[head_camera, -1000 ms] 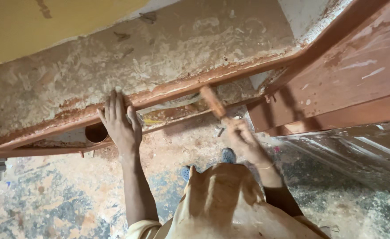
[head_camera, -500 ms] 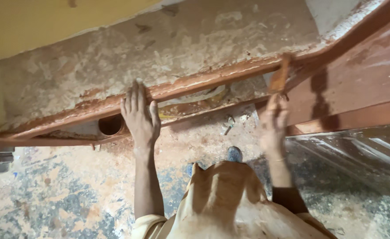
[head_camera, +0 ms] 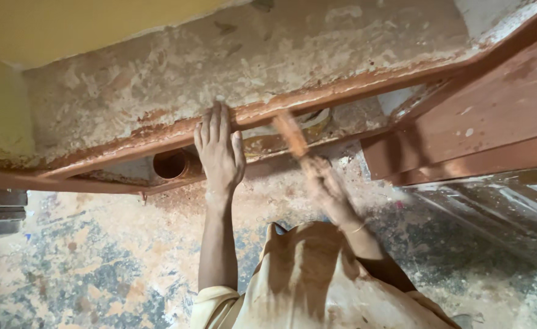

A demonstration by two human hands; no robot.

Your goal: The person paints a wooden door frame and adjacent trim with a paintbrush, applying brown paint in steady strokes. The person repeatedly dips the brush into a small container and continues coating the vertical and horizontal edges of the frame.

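The wooden stick (head_camera: 290, 134) is what the right hand (head_camera: 324, 183) has hold of, and there's only the one view, from the head camera, so here goes. It pokes up from the fist toward 11 o'clock, with its far end right at the rusty brown frame rail (head_camera: 341, 91) that crosses the shot. It's blurred, so I can't say whether the tip is touching the rail or just short of it. The fingers look wrapped shut around the lower end, though the blur hides how tight.

The left hand (head_camera: 219, 152) sits at about 9 o'clock from the stick, flat and spread open on the same rail, fingers pointing up, holding nothing. Just at its 8 o'clock is the round mouth of a pipe (head_camera: 171, 164) tucked under the rail. Above the rail there's a rough, patchy plaster wall (head_camera: 219, 67), and below everything a speckled floor (head_camera: 67, 274).

My guess is the stick is light, stiff and not fragile, with a dry grip that won't slip much. Holding it low at the end, like now, looks right for reach.
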